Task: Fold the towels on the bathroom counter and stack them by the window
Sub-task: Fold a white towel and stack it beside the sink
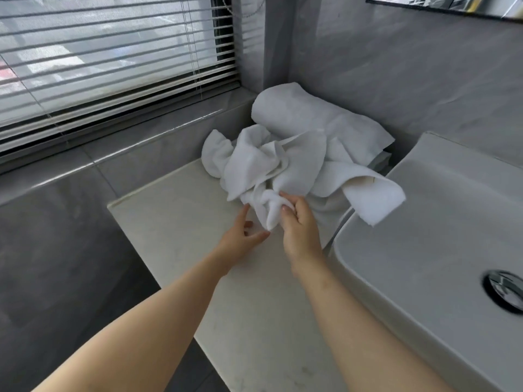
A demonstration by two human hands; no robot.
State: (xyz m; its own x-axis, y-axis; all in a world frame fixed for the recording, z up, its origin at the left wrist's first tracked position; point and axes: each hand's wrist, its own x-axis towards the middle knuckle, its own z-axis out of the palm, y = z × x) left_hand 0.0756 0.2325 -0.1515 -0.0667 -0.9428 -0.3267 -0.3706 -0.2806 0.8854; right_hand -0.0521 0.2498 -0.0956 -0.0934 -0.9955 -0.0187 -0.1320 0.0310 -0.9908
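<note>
Stretching across the upper left, slatted blinds (113, 66) are covering the window, with a grey sill (158, 128) running beneath them. Below the sill the pale surface (184, 222) is lying, and a white sink (424, 222) is sitting on its right side. White towels (268, 159) are lying crumpled in a heap at the far end of the surface, near the window corner, one flap drooping over the sink's rim; a rolled towel (297, 108) is leaning against the wall behind them. At the heap's near edge the right grip (297, 224) is curling round a bunched fold, pinching it. Fingers spread and loose, the left grip (240, 239) is holding nothing, its fingertips just beside that same fold.
</note>
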